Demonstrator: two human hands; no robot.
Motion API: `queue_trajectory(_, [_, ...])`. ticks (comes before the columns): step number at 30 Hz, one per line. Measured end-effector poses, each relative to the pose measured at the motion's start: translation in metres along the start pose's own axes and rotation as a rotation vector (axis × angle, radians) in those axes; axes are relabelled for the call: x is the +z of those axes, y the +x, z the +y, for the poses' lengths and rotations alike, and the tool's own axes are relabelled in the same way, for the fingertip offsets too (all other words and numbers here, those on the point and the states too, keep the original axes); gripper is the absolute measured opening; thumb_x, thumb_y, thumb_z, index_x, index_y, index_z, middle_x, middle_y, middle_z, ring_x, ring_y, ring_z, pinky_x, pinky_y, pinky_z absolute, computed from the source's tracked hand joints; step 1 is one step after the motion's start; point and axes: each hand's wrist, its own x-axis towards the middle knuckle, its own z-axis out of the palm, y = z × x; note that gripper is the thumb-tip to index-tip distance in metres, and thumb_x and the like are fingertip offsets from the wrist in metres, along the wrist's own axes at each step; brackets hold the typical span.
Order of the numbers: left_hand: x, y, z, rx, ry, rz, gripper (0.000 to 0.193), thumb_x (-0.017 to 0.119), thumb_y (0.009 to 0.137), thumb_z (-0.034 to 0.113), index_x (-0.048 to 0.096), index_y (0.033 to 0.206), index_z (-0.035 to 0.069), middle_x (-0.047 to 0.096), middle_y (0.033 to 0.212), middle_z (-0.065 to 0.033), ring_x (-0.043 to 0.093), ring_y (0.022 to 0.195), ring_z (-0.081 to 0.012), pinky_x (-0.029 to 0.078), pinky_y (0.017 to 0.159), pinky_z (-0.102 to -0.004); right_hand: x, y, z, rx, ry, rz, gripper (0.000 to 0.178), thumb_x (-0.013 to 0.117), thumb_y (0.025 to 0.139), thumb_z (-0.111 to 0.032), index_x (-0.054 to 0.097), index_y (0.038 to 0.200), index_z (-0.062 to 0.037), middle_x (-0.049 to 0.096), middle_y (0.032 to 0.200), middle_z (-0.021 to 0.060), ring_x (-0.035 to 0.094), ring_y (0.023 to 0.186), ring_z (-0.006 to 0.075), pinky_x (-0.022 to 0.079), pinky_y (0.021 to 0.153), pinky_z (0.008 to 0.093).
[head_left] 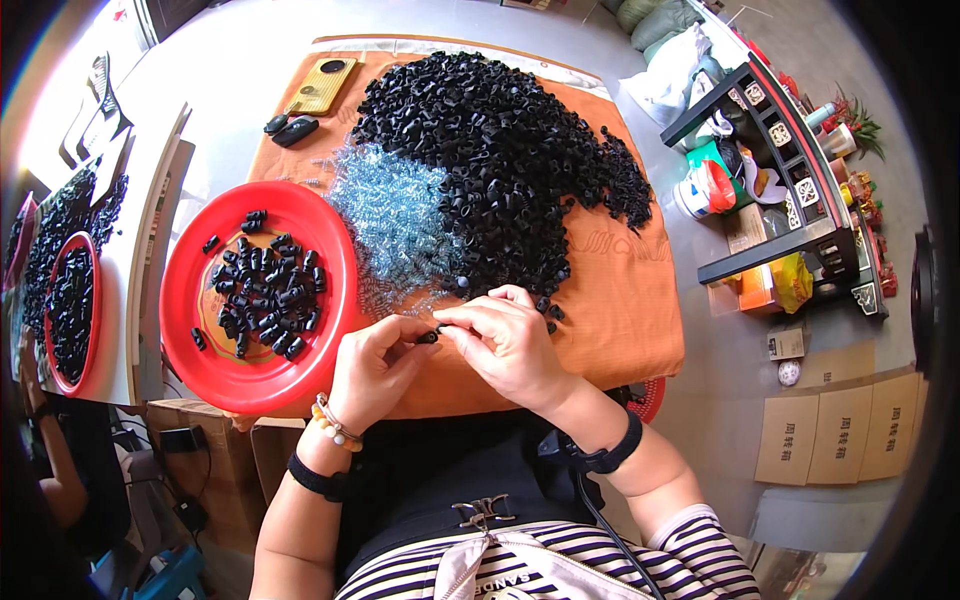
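Near the front edge of the table, my left hand [375, 365] pinches a small black plastic part [428, 338], which looks like a cord lock. Thumb and fingertips of my right hand [508, 340] are closed at the part's other side; whether they hold a separate piece is hidden. Just beyond my hands lies a heap of clear, silvery coil springs [390, 205]. A large pile of loose black plastic pieces [490, 130] spreads behind and to the right of it. To the left, a red round plate [185, 300] carries many black cylindrical parts.
An orange cloth [630, 300] covers the table. A yellow box-shaped device [325, 85] and a black key fob [294, 131] lie at the far left. A black shelf [790, 250] and cardboard boxes [840, 430] stand right. Left, a mirror-like panel [90, 280] shows similar parts.
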Motion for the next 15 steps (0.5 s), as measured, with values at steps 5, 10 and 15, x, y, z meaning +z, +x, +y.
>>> queue_trajectory(5, [0.001,0.000,-0.002,-0.001,-0.123,-0.004,0.018,0.077,0.085,0.010,0.068,0.098,0.001,0.069,0.076,-0.0029,0.059,0.061,-0.0039,0.048,0.057,-0.0213,0.008,-0.003,0.002,-0.003,0.009,0.005,0.013,0.069,0.085,-0.008,0.073,0.098,-0.0073,0.073,0.087,0.0051,0.066,0.076,0.0182,0.042,0.087,0.0360])
queue_trajectory(10, [0.001,-0.001,-0.007,0.002,-0.162,-0.008,0.019,0.077,0.086,0.010,0.068,0.099,0.000,0.069,0.077,-0.0028,0.058,0.062,-0.0032,0.047,0.057,-0.0208,0.005,0.000,-0.005,-0.007,0.010,-0.015,0.012,0.068,0.085,-0.009,0.072,0.097,-0.0097,0.071,0.085,0.0050,0.066,0.076,0.0221,0.043,0.087,0.0385])
queue_trajectory(15, [0.001,0.000,-0.011,0.004,-0.155,-0.017,0.019,0.077,0.086,0.009,0.068,0.099,-0.001,0.069,0.077,-0.0029,0.057,0.062,-0.0031,0.047,0.057,-0.0205,0.008,0.000,-0.003,-0.018,-0.009,-0.005,0.013,0.069,0.085,-0.010,0.072,0.098,-0.0103,0.070,0.083,0.0050,0.066,0.076,0.0216,0.042,0.087,0.0385])
